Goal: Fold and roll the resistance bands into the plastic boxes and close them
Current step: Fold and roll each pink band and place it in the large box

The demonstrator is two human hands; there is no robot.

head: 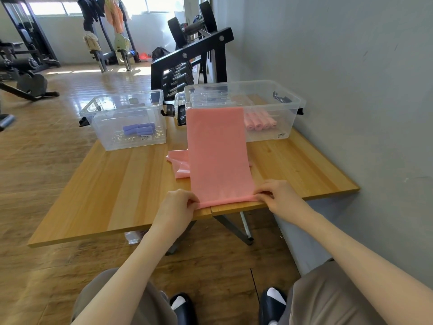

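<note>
Left hand: the left hand (pixel 177 204) pinches the near left corner of the pink band (pixel 218 156), fingers curled over its turned-up edge at the near edge of the table (pixel 117 184).
Right hand: the right hand (pixel 278 195) pinches the near right corner of the same edge in the same way; both hands are level and equally near the band.
Band's lie: flat on the table, its long axis running straight away from the hands toward the far side; its far end rests against the front wall of the right box (pixel 276 106).
Coming move: judged a roll from the near edge away from the person, along that axis.
In the way: the far end touching the right box may drag as the roll advances; a second, crumpled pink band (pixel 179 164) lies partly under the left side of the flat one.
Right box: clear, open, with rolled pink bands (pixel 260 123) inside.
Left box: the left box (pixel 126 118) is clear, open, well apart on the far left, holding rolled purple bands (pixel 139 130).
Lids: cannot tell where they are.
Beyond: a dumbbell rack (pixel 192 57) behind the boxes.
</note>
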